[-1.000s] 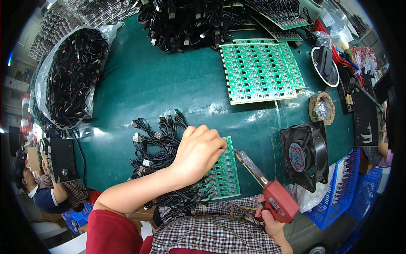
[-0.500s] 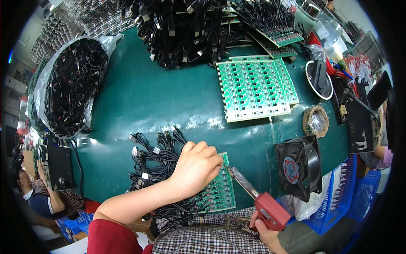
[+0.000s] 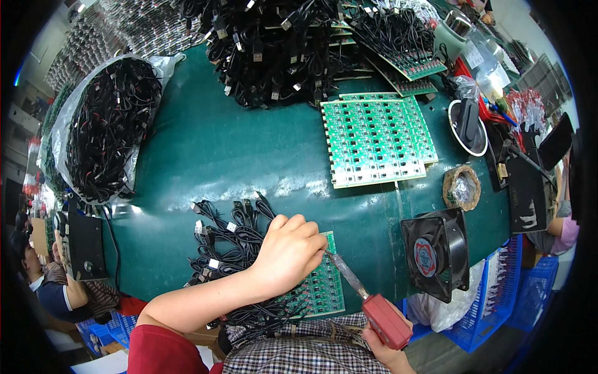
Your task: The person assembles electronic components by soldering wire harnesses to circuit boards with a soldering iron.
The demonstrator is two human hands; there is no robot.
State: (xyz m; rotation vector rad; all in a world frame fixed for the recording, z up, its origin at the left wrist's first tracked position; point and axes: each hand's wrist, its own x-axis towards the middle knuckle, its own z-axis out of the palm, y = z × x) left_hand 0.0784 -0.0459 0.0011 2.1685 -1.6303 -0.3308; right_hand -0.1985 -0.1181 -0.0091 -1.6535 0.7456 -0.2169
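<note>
Soldering iron [image 3: 381, 316] is pointing toward green circuit board [image 3: 329, 283]; right hand [image 3: 381, 353] is gripping the iron; left hand [image 3: 290, 250] is curling inward, any held item hidden.

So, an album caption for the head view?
Left hand over a green circuit board, right hand gripping a red soldering iron, black cables alongside.

This is an electronics assembly workshop. A broad green surface [image 3: 249, 149] carries stacked circuit boards [image 3: 374, 143], a big heap of black cables [image 3: 268, 62] with metal plugs, and a clear plastic bag [image 3: 167, 65] stuffed with more such leads. A red-handled soldering iron [image 3: 381, 319] and a square black fan [image 3: 436, 254] fit the trade, as do the blue plastic crates [image 3: 468, 336] below and a co-worker [image 3: 59, 299] at the far left, near a black box [image 3: 87, 240] with a knob.
</note>
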